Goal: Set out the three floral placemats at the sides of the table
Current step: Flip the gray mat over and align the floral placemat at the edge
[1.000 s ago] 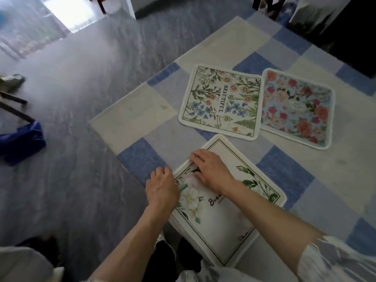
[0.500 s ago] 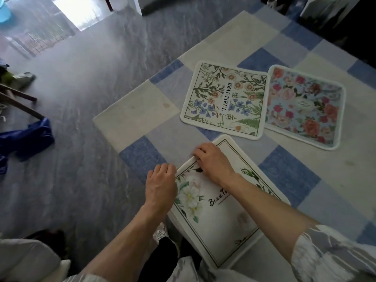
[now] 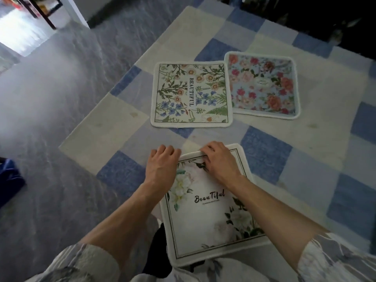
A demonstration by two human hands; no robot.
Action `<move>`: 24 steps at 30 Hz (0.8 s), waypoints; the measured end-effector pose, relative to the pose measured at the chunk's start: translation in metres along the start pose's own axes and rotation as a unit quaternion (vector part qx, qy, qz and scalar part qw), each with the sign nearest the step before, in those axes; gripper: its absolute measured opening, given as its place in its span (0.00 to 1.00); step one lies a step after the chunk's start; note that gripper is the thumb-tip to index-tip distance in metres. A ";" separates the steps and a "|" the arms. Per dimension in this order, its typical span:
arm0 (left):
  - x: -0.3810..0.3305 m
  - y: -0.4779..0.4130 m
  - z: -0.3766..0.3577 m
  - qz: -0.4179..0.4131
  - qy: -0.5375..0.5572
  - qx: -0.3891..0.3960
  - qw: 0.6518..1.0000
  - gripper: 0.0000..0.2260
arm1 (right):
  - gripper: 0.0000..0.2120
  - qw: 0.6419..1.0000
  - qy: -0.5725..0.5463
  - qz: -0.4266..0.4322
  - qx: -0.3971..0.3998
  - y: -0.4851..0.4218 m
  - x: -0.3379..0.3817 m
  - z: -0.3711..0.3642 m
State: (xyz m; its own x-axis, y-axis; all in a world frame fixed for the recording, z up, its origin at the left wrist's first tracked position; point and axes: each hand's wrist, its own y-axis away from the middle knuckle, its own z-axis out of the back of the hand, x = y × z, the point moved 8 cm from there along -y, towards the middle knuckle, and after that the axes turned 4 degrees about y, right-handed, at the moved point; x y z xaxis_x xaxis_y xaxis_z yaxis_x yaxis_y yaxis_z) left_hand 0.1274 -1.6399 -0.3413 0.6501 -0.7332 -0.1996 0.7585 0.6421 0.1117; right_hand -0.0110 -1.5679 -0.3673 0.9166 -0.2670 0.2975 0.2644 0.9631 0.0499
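Three floral placemats lie on a blue and cream checked cloth (image 3: 266, 153). The nearest one, white with pale flowers and the word "Beautiful" (image 3: 205, 218), sits at the near edge and overhangs towards my lap. My left hand (image 3: 160, 167) curls on its far left corner. My right hand (image 3: 220, 163) is bent over its far edge, which is lifted slightly under the fingers. Further out lie a cream placemat with wildflowers (image 3: 191, 94) and a light blue placemat with roses (image 3: 262, 84), side by side and just touching.
Grey patterned floor (image 3: 50, 119) spreads to the left of the cloth's edge. A blue fabric heap (image 3: 8, 180) lies on the floor at the far left. Dark furniture (image 3: 325, 17) stands beyond the cloth at top right, and a dark frame leg (image 3: 38, 11) at top left.
The white placemat has turned from a diagonal to square with me. Both hands have moved up to its far edge, and the view has swung right.
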 end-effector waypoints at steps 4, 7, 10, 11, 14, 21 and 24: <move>-0.017 -0.027 -0.004 -0.078 -0.008 0.009 0.997 0.15 | 0.17 0.996 -0.016 -0.086 -0.016 0.022 -0.021 0.001; -0.039 -0.046 -0.004 -0.149 -0.012 0.007 0.989 0.14 | 0.19 0.984 -0.034 -0.170 -0.050 0.049 -0.033 0.003; -0.058 -0.059 -0.003 -0.213 -0.004 0.000 0.977 0.13 | 0.22 0.968 -0.037 -0.238 -0.064 0.076 -0.038 0.000; -0.062 -0.063 -0.003 -0.227 -0.005 -0.002 0.974 0.13 | 0.23 0.964 -0.031 -0.255 -0.064 0.083 -0.039 -0.002; -0.071 -0.073 -0.003 -0.265 -0.009 -0.020 0.964 0.13 | 0.24 0.954 -0.014 -0.291 -0.068 0.101 -0.039 -0.005; -0.100 -0.094 -0.012 -0.317 -0.006 -0.016 0.948 0.11 | 0.27 0.923 -0.039 -0.378 -0.067 0.135 -0.051 -0.010; -0.098 -0.099 -0.023 -0.299 -0.031 0.015 0.954 0.13 | 0.27 0.919 -0.039 -0.389 -0.058 0.140 -0.050 -0.011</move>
State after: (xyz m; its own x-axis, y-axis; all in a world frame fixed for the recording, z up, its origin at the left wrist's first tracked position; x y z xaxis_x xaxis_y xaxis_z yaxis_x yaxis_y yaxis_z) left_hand -0.0128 -1.6268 -0.3555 0.1019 -0.9786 -0.1787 0.9948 0.0993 0.0235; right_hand -0.0168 -1.4200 -0.3859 0.4141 -0.8655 0.2818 0.8646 0.4708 0.1754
